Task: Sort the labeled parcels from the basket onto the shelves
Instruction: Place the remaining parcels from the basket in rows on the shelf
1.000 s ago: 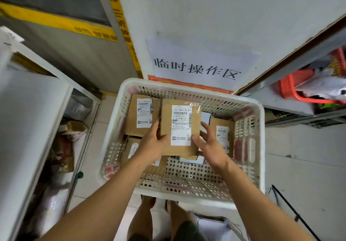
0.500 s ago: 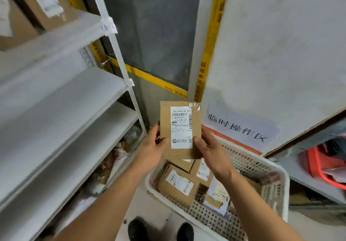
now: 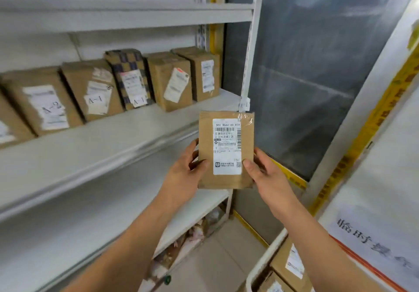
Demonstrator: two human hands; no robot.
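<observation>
Left hand, right hand pinch kraft parcel upright before shelf; best read label, match row's A-1 tags.

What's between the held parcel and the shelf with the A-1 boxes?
Nothing visible. Both hands, left and right, hold the parcel upright in front of the shelf; its front strip is bare, and the boxes stand toward the back.

place: parcel depot; evidence: metal shelves | labelled cartons marked A-1, A-2 | parcel basket
</observation>
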